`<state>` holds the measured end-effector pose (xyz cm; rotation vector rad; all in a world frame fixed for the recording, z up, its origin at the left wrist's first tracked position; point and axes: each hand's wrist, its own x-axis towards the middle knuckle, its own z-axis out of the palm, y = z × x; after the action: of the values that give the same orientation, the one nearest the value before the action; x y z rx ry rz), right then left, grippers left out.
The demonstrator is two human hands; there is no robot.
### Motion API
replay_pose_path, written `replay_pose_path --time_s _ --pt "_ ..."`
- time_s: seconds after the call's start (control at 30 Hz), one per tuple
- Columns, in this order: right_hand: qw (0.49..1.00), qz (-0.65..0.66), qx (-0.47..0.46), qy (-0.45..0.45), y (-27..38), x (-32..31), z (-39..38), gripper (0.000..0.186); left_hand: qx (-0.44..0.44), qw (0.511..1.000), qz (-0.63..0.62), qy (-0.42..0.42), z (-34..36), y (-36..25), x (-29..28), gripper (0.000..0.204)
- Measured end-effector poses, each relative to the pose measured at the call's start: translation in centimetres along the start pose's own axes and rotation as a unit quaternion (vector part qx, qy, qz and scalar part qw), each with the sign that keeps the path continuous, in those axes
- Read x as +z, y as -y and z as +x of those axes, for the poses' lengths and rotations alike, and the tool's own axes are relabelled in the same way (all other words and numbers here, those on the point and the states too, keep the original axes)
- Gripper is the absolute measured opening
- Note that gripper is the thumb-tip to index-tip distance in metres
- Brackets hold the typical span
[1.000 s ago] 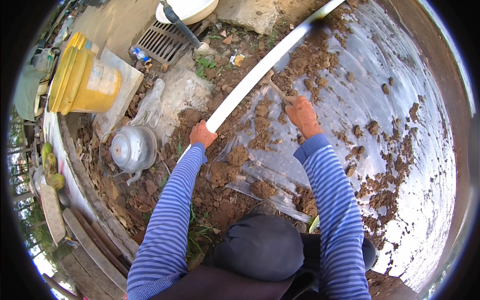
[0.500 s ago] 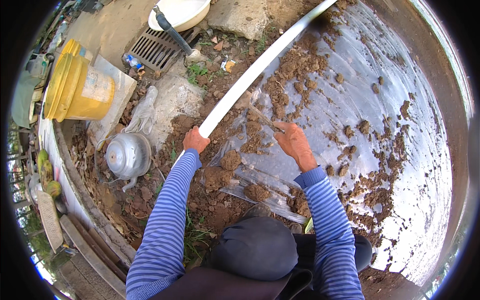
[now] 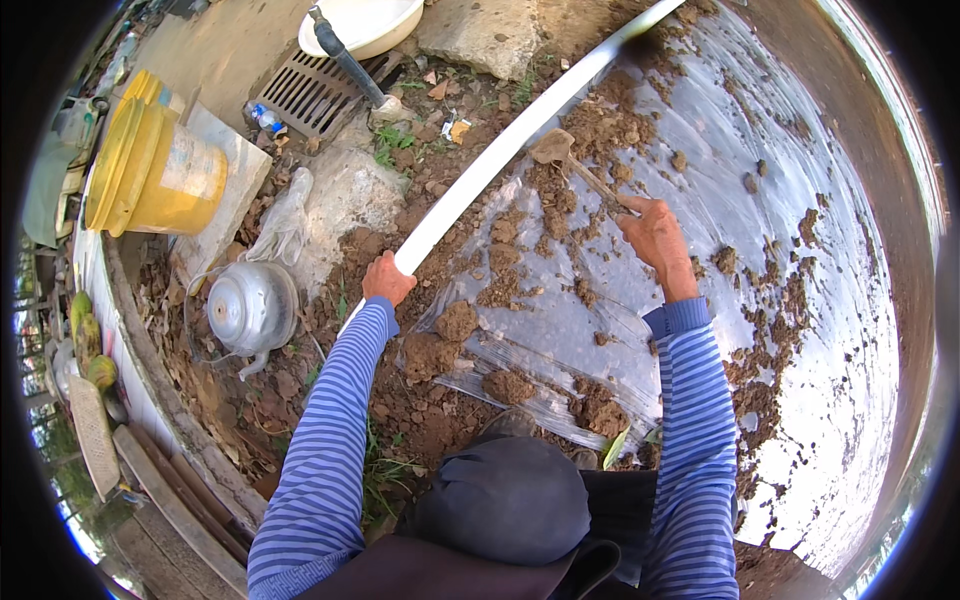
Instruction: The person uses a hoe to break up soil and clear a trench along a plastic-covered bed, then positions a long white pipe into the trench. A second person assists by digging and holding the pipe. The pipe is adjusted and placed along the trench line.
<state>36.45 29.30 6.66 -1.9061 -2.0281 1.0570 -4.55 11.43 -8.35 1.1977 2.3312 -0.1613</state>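
My left hand (image 3: 388,279) is closed around a long white pipe (image 3: 500,142), which runs diagonally from near my left forearm to the top right. My right hand (image 3: 652,236) grips the thin handle of a small hand tool (image 3: 590,176), whose dirt-coloured blade (image 3: 551,147) is just beside the pipe. Below and around the tool lies translucent plastic sheeting (image 3: 750,220), strewn with brown soil. Clods of soil (image 3: 432,355) sit on the sheet's edge between my arms.
A dented metal kettle (image 3: 250,305), crumpled plastic (image 3: 285,225), a stone (image 3: 355,200) and yellow buckets (image 3: 180,175) are on the left. Behind them are a grate (image 3: 312,97), an upright dark pipe (image 3: 345,58) and a white basin (image 3: 365,25). A concrete edge (image 3: 175,390) runs along the left.
My right hand has moved to the right and, from half a second ago, forward, with the tool's blade shifting along too. My left hand still holds the pipe.
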Motion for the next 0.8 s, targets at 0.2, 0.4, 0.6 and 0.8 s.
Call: replay_pose_path --time_s 0.2,0.4,0.6,0.8 --pt "0.998 -0.036 -0.009 0.05 -1.1 1.2 5.4 0.042 -0.015 0.999 -0.004 0.032 0.1 -0.1 -0.1 0.061" --pt "0.999 -0.011 -0.018 0.033 -1.3 8.7 8.3 0.042 0.001 1.0 -0.008 -0.005 0.1 0.3 0.4 0.052" --pt "1.0 0.007 0.0 -0.02 0.7 14.3 4.8 0.044 0.004 1.0 -0.007 -0.01 0.0 0.1 0.3 0.05" --pt "0.997 0.057 -0.046 0.006 0.6 11.1 -0.9 0.046 -0.013 1.0 -0.016 0.02 0.1 0.0 0.0 0.055"
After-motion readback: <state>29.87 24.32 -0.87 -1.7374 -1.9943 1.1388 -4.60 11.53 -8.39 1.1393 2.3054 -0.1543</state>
